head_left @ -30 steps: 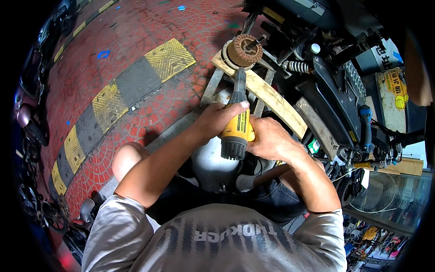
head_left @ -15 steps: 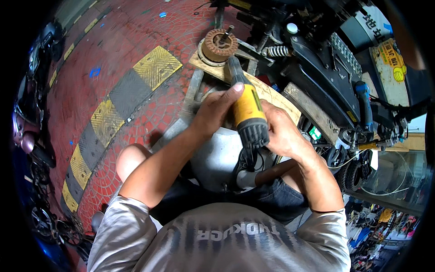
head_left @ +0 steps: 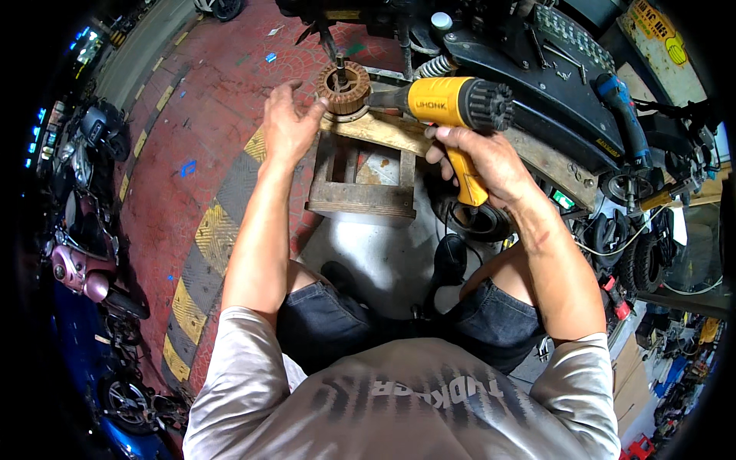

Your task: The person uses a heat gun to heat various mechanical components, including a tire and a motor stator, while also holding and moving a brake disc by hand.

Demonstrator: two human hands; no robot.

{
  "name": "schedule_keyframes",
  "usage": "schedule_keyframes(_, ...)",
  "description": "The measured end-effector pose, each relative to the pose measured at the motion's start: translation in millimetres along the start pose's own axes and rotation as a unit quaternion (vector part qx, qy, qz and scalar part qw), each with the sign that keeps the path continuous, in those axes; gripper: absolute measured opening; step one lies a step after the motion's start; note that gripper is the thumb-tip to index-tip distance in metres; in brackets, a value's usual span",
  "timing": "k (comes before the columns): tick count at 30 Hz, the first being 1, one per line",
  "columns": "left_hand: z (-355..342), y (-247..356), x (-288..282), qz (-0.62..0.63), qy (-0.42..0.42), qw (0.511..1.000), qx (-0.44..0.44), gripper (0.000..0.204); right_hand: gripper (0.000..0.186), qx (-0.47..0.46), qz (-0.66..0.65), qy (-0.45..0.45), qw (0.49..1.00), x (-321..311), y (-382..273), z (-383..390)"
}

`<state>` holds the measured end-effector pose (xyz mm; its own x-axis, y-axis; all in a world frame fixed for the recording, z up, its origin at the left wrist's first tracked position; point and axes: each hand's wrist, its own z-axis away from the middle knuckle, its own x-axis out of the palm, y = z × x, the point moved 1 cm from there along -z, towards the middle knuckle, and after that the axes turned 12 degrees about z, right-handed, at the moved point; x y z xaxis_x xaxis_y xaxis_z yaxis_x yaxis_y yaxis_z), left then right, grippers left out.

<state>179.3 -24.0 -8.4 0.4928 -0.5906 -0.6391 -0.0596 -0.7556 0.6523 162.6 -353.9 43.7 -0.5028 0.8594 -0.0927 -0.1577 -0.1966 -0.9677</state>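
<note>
A yellow and black heat gun (head_left: 437, 101) lies sideways in front of me, its handle gripped in my right hand (head_left: 497, 162). Its nozzle points left at a round motor stator (head_left: 343, 98) with copper-coloured slots around its rim and a shaft standing up in its middle. The stator sits on a pale wooden board (head_left: 387, 130) laid across a worn wooden stool (head_left: 360, 198). My left hand (head_left: 290, 123) is open beside the stator's left side, fingers spread, thumb close to its rim; whether the thumb touches it I cannot tell.
Beyond the stool, to the right, is a black vehicle body with a coil spring (head_left: 435, 67). A blue cordless tool (head_left: 625, 115) and several hand tools lie on it. Tyres (head_left: 648, 257) stand at right. A yellow-black speed bump (head_left: 216, 234) and parked scooters (head_left: 80, 264) are at left.
The heat gun has swung from pointing away to lying sideways, nozzle toward the stator. My left hand has let go of it and moved to the stator's left; my right hand now grips its handle.
</note>
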Motion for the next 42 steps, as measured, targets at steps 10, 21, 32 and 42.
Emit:
schedule_keyframes(10,-13.6,3.6,59.8,-0.096,-0.052,0.991,0.075,0.109,0.047,0.027,-0.097,0.060,0.993,-14.0,1.8,-11.1)
schedule_keyframes(21,-14.9,-8.3,68.9,-0.030,-0.022,0.995,0.095,0.099,0.047,-0.008,-0.055,0.055,0.997,-17.7,-4.1,-21.4)
schedule_keyframes(32,-16.2,-25.5,80.0,0.078,0.016,0.992,0.098,0.118,0.042,-0.012,-0.033,0.045,0.998,-16.4,-7.4,-38.1)
schedule_keyframes(42,-13.8,-25.7,83.5,0.178,0.006,0.982,0.058,0.113,0.041,-0.015,-0.043,0.047,0.998,-13.0,-16.4,-38.0)
